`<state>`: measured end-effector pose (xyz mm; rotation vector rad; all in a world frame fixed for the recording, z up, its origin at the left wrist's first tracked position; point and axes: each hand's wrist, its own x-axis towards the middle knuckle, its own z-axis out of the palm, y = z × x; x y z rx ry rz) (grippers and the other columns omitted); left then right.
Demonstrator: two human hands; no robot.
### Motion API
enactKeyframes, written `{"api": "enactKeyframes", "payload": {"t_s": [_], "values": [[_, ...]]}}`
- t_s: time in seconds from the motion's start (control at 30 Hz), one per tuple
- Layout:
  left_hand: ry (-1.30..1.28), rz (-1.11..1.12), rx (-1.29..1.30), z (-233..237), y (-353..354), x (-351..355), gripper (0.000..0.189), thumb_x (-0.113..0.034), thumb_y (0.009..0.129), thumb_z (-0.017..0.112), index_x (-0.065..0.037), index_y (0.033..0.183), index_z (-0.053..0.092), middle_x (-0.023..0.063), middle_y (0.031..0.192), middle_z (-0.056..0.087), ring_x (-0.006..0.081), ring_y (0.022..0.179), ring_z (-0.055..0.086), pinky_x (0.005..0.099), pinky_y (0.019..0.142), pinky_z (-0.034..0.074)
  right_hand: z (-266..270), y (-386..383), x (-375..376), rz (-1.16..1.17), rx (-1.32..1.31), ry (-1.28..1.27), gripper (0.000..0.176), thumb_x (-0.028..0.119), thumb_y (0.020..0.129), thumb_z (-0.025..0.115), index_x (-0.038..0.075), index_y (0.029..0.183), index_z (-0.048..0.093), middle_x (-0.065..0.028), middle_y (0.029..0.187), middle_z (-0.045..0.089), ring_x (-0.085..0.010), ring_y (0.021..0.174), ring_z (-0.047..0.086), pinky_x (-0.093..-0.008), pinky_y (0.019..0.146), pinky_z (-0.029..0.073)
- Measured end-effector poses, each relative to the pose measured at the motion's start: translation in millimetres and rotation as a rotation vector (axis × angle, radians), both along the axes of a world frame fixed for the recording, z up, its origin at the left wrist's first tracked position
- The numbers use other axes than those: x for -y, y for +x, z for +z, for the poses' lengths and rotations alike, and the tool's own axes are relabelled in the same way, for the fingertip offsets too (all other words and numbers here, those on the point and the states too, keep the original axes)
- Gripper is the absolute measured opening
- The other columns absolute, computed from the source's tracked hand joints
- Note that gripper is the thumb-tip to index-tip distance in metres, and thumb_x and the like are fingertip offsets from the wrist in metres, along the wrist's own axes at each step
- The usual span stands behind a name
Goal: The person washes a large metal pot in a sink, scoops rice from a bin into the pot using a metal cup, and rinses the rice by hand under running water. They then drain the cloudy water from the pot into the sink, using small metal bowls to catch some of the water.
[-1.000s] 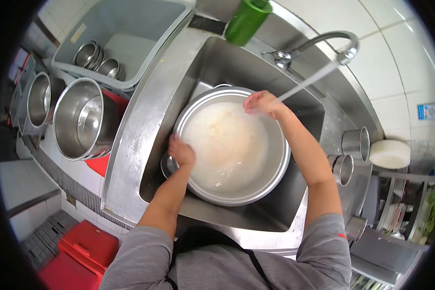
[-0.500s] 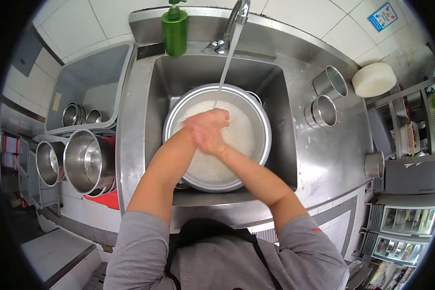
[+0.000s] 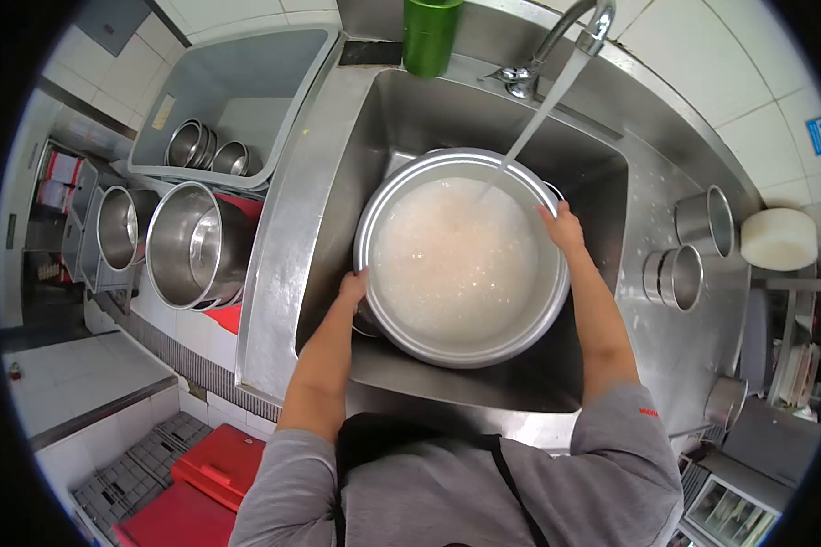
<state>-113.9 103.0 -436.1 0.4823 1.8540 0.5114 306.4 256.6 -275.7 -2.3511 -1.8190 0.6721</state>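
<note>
Both hands grip big steel pot (image 3: pixel 470 356) in sink (image 3: pixel 429 109).
L hand (image 3: pixel 354 287) fingers curl over left rim; R hand (image 3: pixel 563 228) fingers clamp far-right rim. Pot round, shiny, full of cloudy, foamy water w/ tap stream (image 3: pixel 538 128) falling in.

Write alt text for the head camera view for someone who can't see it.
A person's left hand and right hand hold opposite sides of a large metal pot of cloudy water in a steel sink. Water runs from the faucet into the pot. Steel bowls stand to the left, metal cups to the right.
</note>
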Motion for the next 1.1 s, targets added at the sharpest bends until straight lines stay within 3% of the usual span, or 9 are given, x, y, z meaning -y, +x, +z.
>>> {"api": "enactKeyframes", "payload": {"t_s": [0.13,0.17,0.23,0.4,0.47,0.5,0.57,0.8,1.1], "values": [[-0.037,-0.045,-0.151,71,22,-4,0.065,-0.043,0.075,0.055,0.012,0.107,0.043,0.0254,0.103,0.052,0.0318,0.097,0.052,0.0366,0.080,0.040,-16,21,28,-0.109,-0.221,0.076,0.055,0.040,0.073,0.058,-0.004,0.104,0.048,-0.0232,0.090,0.058,-0.0312,0.086,0.057,-0.0347,0.074,0.043],[0.017,-0.071,-0.171,38,16,1,0.065,-0.041,0.073,0.058,0.011,0.108,0.042,0.0244,0.102,0.053,0.0308,0.098,0.052,0.0359,0.080,0.040,-24,24,27,-0.147,-0.276,0.089,0.054,0.037,0.073,0.060,-0.005,0.104,0.049,-0.0223,0.090,0.058,-0.0286,0.085,0.057,-0.0329,0.073,0.043],[-0.019,-0.160,-0.264,61,20,2,0.060,-0.036,0.071,0.062,0.010,0.106,0.045,0.0228,0.099,0.055,0.0297,0.092,0.055,0.0355,0.077,0.043,-29,34,30,-0.233,-0.386,0.081,0.053,0.032,0.071,0.063,-0.007,0.103,0.049,-0.0199,0.088,0.059,-0.0240,0.082,0.058,-0.0298,0.071,0.043],[0.013,-0.207,-0.232,180,28,-5,0.053,-0.028,0.068,0.066,0.010,0.099,0.049,0.0201,0.092,0.057,0.0260,0.081,0.058,0.0331,0.067,0.046,-50,60,40,-0.352,-0.507,0.173,0.044,0.025,0.068,0.066,-0.008,0.096,0.054,-0.0141,0.082,0.060,-0.0186,0.074,0.057,-0.0272,0.066,0.043],[0.066,-0.187,-0.127,193,20,-9,0.050,-0.024,0.067,0.067,0.011,0.098,0.050,0.0189,0.088,0.058,0.0234,0.076,0.059,0.0312,0.065,0.046,28,42,50,-0.334,-0.512,0.128,0.038,0.023,0.068,0.066,-0.007,0.090,0.056,-0.0123,0.077,0.060,-0.0175,0.069,0.057,-0.0281,0.062,0.043],[0.054,-0.192,-0.187,236,30,-10,0.045,-0.022,0.067,0.066,0.010,0.095,0.051,0.0181,0.085,0.059,0.0229,0.074,0.059,0.0317,0.063,0.046,67,35,57,-0.318,-0.513,0.105,0.035,0.022,0.068,0.066,-0.006,0.087,0.057,-0.0113,0.074,0.059,-0.0170,0.066,0.056,-0.0286,0.060,0.044],[0.301,-0.189,-0.116,230,10,-2,0.041,-0.021,0.067,0.066,0.009,0.092,0.053,0.0178,0.081,0.059,0.0217,0.072,0.059,0.0311,0.060,0.046,101,43,65,-0.270,-0.532,0.121,0.030,0.020,0.068,0.065,-0.005,0.082,0.057,-0.0098,0.070,0.058,-0.0153,0.061,0.054,-0.0289,0.055,0.043],[0.583,0.029,0.160,358,22,36,0.033,-0.023,0.077,0.060,0.007,0.089,0.054,0.0125,0.080,0.060,0.0161,0.070,0.058,0.0264,0.059,0.046,239,60,130,-0.176,-0.605,0.268,0.024,0.018,0.068,0.064,-0.004,0.074,0.056,-0.0070,0.062,0.053,-0.0129,0.054,0.049,-0.0279,0.049,0.039],[0.768,-0.125,0.538,422,72,74,0.038,-0.031,0.084,0.049,0.005,0.090,0.058,0.0105,0.084,0.060,0.0138,0.070,0.058,0.0255,0.062,0.045,340,105,298,-0.353,-0.743,0.412,0.013,0.010,0.069,0.060,-0.002,0.072,0.055,-0.0040,0.061,0.052,-0.0110,0.052,0.048,-0.0236,0.048,0.037]]}}
